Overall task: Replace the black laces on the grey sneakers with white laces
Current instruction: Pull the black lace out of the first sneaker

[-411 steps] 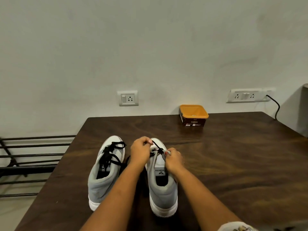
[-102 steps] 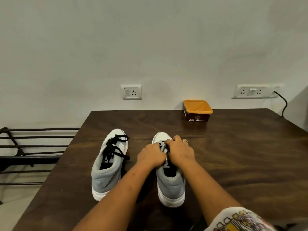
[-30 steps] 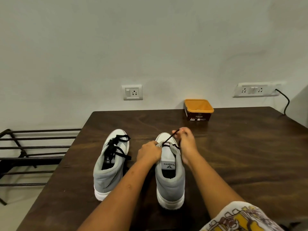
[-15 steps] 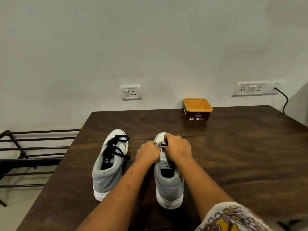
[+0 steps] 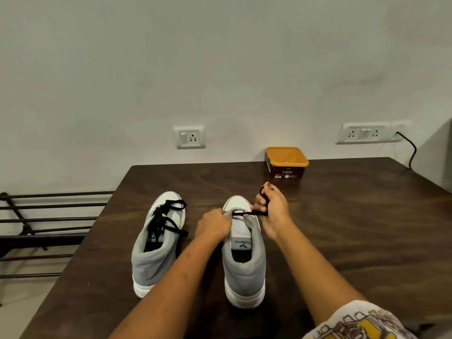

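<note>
Two grey sneakers stand toe-away on the dark wooden table [image 5: 342, 216]. The left sneaker [image 5: 156, 245] still carries its black lace [image 5: 166, 218], loosely threaded. The right sneaker [image 5: 244, 255] has only one short stretch of black lace [image 5: 241, 212] across its lowest eyelets. My left hand [image 5: 213, 225] grips the left side of that shoe's upper near the toe. My right hand [image 5: 271, 208] is closed on the lace, which runs taut from the eyelet to the right and loops up over my fingers. No white laces are in view.
An orange tub [image 5: 286, 161] stands at the table's back edge by the wall. Wall sockets [image 5: 189, 137] and a socket strip [image 5: 367, 133] with a black cable sit behind. A dark metal rack [image 5: 44, 221] lies left of the table.
My right hand has moved from over the toe of the right sneaker out to the right, drawing the black lace sideways through the lowest eyelets. The left hand stays on the shoe.
</note>
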